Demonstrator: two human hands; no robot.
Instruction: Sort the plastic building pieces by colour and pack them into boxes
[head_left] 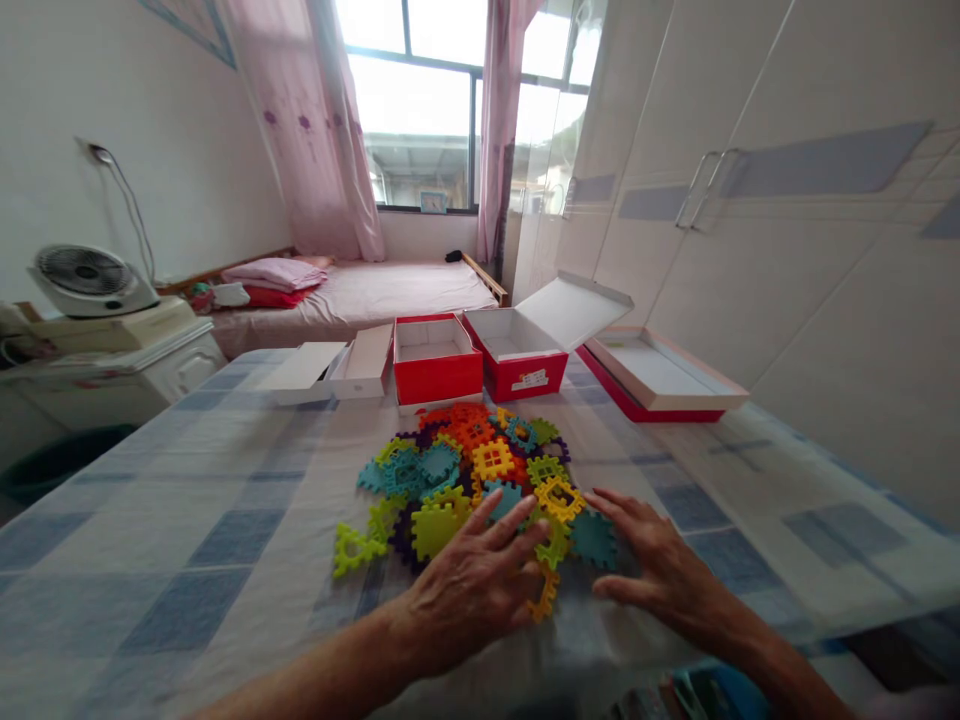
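Observation:
A pile of plastic interlocking puzzle pieces [441,472] in orange, yellow, green, teal and purple lies on the cloth-covered table. My left hand [480,570] spreads over the near side of the pile, fingers apart, partly hiding several pieces. Close to its fingertips is a yellow piece [559,498] with a cut-out centre. At the right edge of the pile my right hand [645,555] is open, its index fingertip near that yellow piece. A teal piece [594,540] lies between the two hands. Neither hand visibly grips a piece.
Behind the pile stand an open red box [439,378], a red box with its white lid raised [525,375] and white boxes [360,370]. A shallow pink-rimmed box [660,400] sits farther right. The table [247,480] wears a checked cloth. A bed [405,290] is beyond.

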